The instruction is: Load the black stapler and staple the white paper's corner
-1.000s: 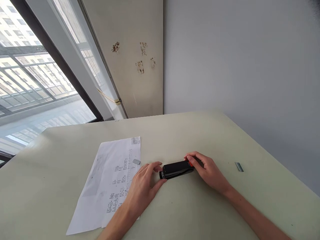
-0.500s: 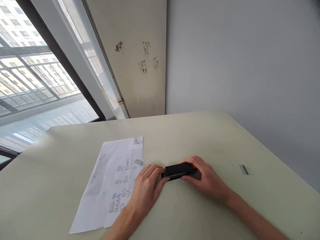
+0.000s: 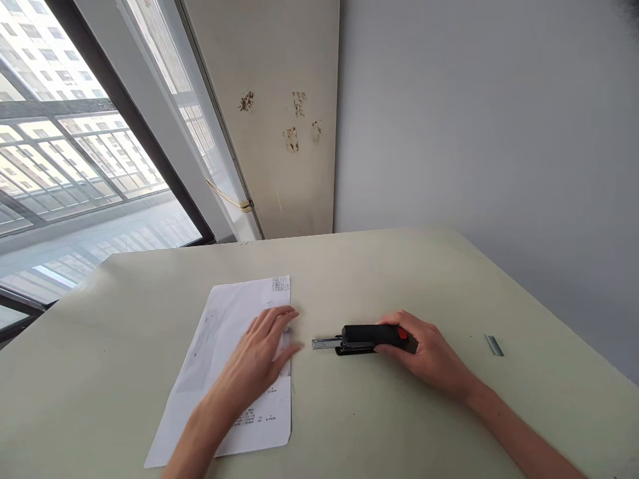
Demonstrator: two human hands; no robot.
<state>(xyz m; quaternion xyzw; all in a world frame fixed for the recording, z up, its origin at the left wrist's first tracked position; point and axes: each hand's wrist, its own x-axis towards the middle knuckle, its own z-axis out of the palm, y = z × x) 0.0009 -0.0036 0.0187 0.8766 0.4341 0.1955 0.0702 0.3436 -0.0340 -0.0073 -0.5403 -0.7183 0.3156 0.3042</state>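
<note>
Head | gripping stapler (image 3: 369,334) between paper (image 3: 204,352) and loose strip (image 3: 494,344) with right hand (image 3: 432,352) | holding left hand (image 3: 254,356) open above paper | showing tray (image 3: 324,343) out, not closed | leaving strip untouched on table (image 3: 399,266)

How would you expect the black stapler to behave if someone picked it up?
The black stapler probably feels stiff, given its solid-looking body. It seems unlikely to roll, having a long, flat-looking base. The metal tray jutting from one end might slide if tilted.
</note>
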